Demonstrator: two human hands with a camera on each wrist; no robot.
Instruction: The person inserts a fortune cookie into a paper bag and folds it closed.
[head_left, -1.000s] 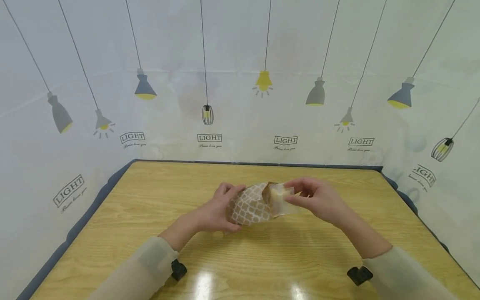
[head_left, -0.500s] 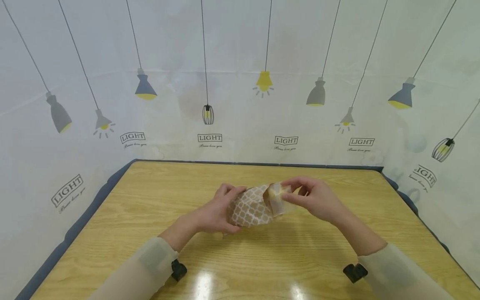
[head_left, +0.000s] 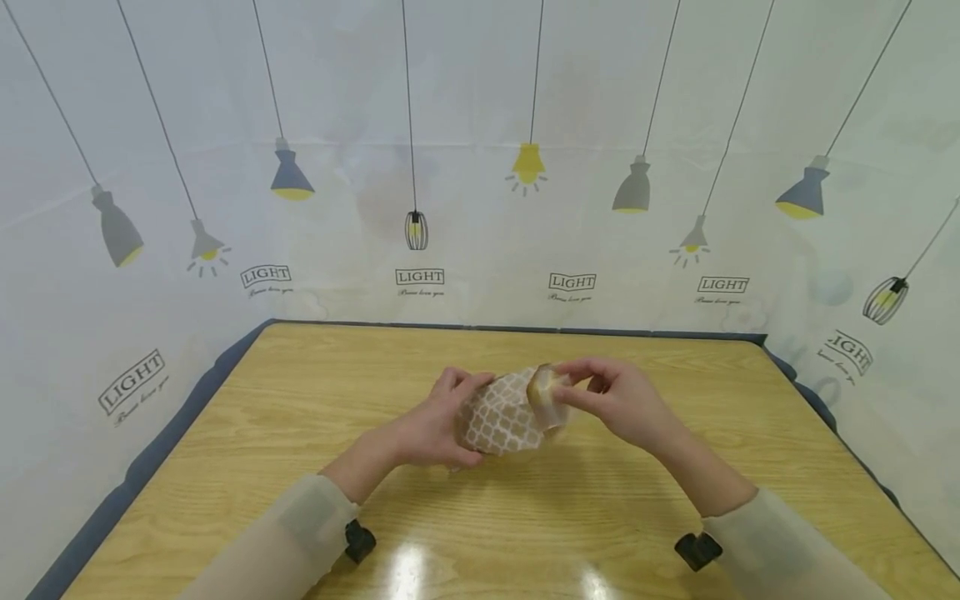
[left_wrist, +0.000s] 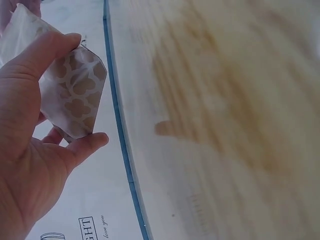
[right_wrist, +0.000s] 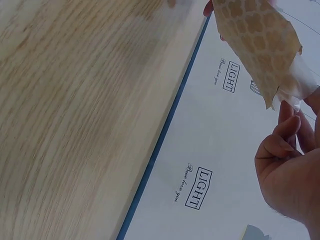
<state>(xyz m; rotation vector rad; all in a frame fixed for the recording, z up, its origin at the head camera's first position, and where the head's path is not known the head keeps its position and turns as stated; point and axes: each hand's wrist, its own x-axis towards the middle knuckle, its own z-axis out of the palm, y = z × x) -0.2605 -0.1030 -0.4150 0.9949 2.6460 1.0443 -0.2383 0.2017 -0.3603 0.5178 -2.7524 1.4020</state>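
Observation:
A brown paper bag (head_left: 498, 421) with a white lattice pattern lies sideways between the hands, held over the table. My left hand (head_left: 435, 421) grips its closed end, thumb on one side and fingers on the other; the left wrist view shows the folded corner of the bag (left_wrist: 77, 95) between them. At the bag's open mouth, my right hand (head_left: 618, 404) pinches a translucent whitish packet (head_left: 551, 408) that sits partly inside. In the right wrist view the packet (right_wrist: 300, 80) sticks out past the bag's edge, and its inner part is hidden.
The light wooden table (head_left: 315, 367) spreads beneath both hands. A dark blue edge strip (head_left: 480, 327) runs along its back, and a white backdrop (head_left: 480, 208) printed with hanging lamps stands behind and at the sides.
My right hand has moved left, pushing the translucent packet deeper into the bag's mouth, so less of it shows. The left hand and the bag have hardly moved.

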